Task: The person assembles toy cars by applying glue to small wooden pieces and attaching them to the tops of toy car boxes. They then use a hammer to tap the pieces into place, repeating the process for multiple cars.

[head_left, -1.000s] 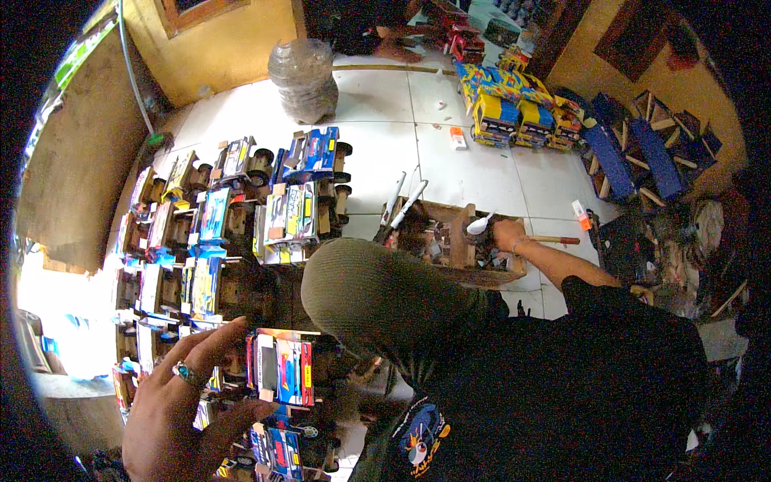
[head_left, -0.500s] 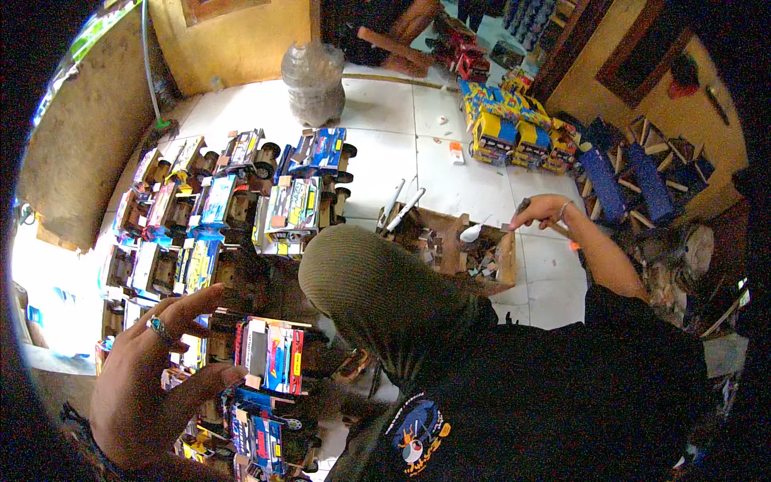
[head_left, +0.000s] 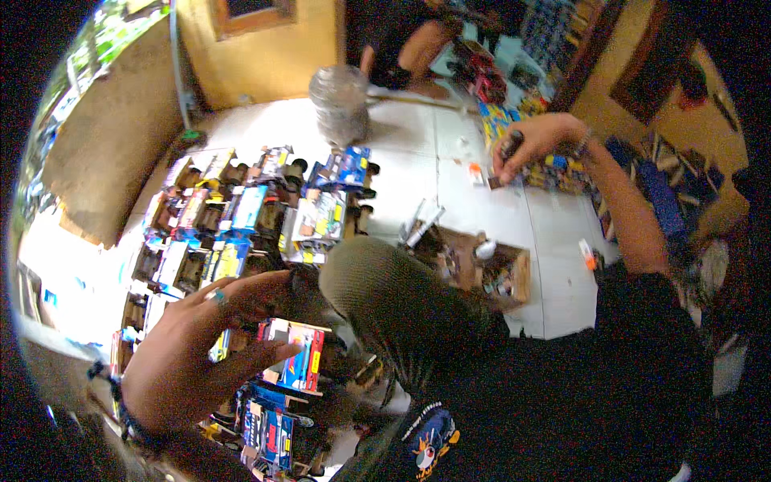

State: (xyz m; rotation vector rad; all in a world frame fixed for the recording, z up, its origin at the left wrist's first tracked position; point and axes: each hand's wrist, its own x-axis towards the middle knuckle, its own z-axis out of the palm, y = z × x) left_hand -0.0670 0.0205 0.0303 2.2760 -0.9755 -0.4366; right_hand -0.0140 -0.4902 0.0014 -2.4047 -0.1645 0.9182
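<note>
At the lower left, my left hand (head_left: 201, 337), with a ring and a dark bracelet, hangs in front of rows of toy trucks (head_left: 243, 210). Its fingers are curved and apart, and I see nothing between them. A dark, blurred shape lies beside its fingertips. Beyond the thumb is a red, white and blue toy truck (head_left: 301, 363). I do not see my right hand. A person in a knit cap (head_left: 377, 281) and black shirt sits in front of me. That person's right hand (head_left: 550, 136) grips a short dark-handled tool like a flat brush.
A divided wooden box (head_left: 522, 277) of small pieces stands on the white tiles. Behind it are a clear plastic drum (head_left: 339, 103), yellow-and-blue toys (head_left: 554, 173) and blue pieces (head_left: 660, 197) with wooden parts. Another person's bent leg (head_left: 426, 52) shows at the back.
My left hand has moved right and slightly up. The other person's hand has risen from the box's right edge toward the yellow-and-blue toys. The whole view has shifted.
</note>
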